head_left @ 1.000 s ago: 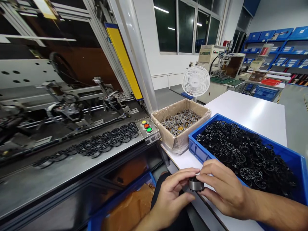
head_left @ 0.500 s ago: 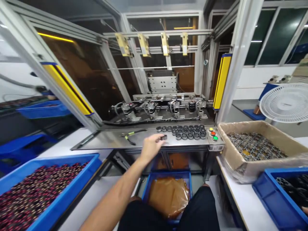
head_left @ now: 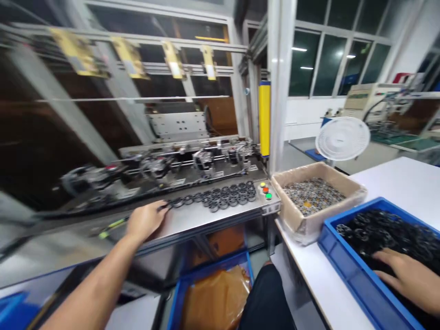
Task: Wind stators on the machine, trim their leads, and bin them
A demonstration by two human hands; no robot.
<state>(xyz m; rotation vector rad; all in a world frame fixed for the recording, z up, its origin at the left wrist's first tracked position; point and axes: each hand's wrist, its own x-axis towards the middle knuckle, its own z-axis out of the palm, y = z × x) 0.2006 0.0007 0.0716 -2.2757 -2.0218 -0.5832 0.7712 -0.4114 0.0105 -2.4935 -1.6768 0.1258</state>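
My left hand (head_left: 146, 222) is at the left end of the rows of black rings (head_left: 223, 197) on the steel ledge (head_left: 182, 224). Its thumb and fingers are closed on a small black ring (head_left: 162, 207), mostly covered by the fingertips. My right hand (head_left: 409, 277) reaches into a blue bin (head_left: 347, 270) heaped with loose black ring parts (head_left: 388, 229). The right fingers are apart, their tips among the parts, with nothing seen held. Left of my left hand lie pliers with green-yellow handles (head_left: 112, 227), blurred.
Behind the ledge stands a machine with several metal fixtures (head_left: 202, 160). A box with yellow, red and green buttons (head_left: 268, 195) sits at the ledge's right end. A lined carton of metal parts (head_left: 292, 224), a white fan (head_left: 343, 138) and, below, another blue bin (head_left: 173, 298) are around.
The view has turned right. My left hand has moved from in front of the rings to the row's left end with its black ring. My right hand has come into view in the bin.
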